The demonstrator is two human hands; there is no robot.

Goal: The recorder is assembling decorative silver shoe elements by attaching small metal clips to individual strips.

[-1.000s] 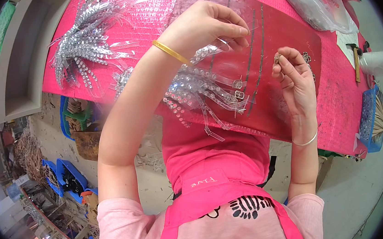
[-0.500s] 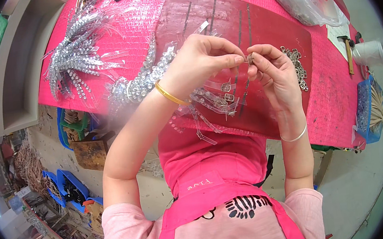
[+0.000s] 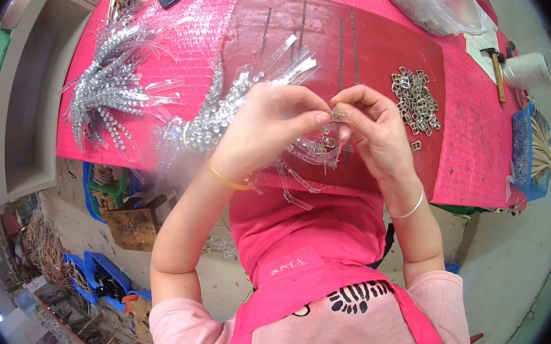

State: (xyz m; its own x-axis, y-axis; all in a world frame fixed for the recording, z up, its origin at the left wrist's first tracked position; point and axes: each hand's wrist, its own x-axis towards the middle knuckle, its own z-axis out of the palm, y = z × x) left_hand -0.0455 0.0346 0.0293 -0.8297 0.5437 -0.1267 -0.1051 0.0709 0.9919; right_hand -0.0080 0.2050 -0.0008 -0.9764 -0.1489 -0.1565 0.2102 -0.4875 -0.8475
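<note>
The right hand (image 3: 379, 130) grips a buckle (image 3: 339, 116); the left hand (image 3: 269, 121) pinches something unclear. Another buckle (image 3: 328, 142) seems fitted among the straps (image 3: 299, 70); many loose buckles (image 3: 417, 102) remain.

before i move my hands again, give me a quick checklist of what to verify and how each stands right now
1. Left hand and right hand close together at the fingertips: ok.
2. Small metal piece gripped in the right fingertips: ok.
3. Clear strip passed through that piece: cannot tell, too small and partly covered by fingers.
4. Buckle pile on the dark red mat, near the right hand: ok.
5. All buckles gathered in the pile: not ok, a single buckle lies apart below it.
6. Hammer off the mat: ok, it lies to the mat's right.
</note>
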